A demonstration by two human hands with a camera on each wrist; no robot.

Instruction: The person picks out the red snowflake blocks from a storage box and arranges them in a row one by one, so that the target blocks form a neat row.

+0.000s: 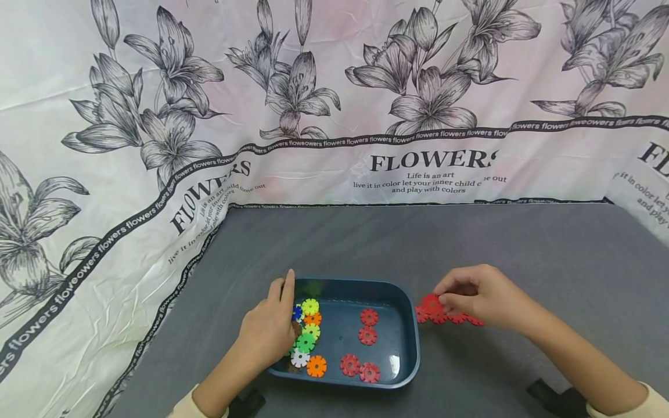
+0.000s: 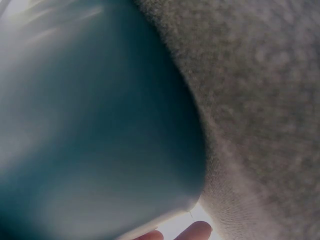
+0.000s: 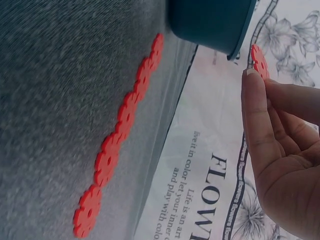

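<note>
My left hand [image 1: 266, 334] holds the left rim of a dark blue tray [image 1: 342, 385], with a finger stretched along it. In the left wrist view, the tray's outer wall [image 2: 100, 125] fills much of the picture and two fingertips [image 2: 196, 231] show beyond its edge. Between thumb and fingers, my right hand [image 1: 478, 296] pinches a red notched plastic disc [image 3: 259, 61], just off the tray's right side. Below it, a row of several red notched discs [image 3: 126, 117], joined or overlapping, lies on the grey cloth. The hand partly covers this row in the head view.
Inside the tray, yellow, green, orange, white and blue discs [image 1: 310, 331] gather at the left. Several loose red discs [image 1: 369, 317] lie towards its right side. Grey cloth [image 1: 355, 241] covers the table, and a flower-printed curtain [image 1: 313, 174] hangs behind and to the left.
</note>
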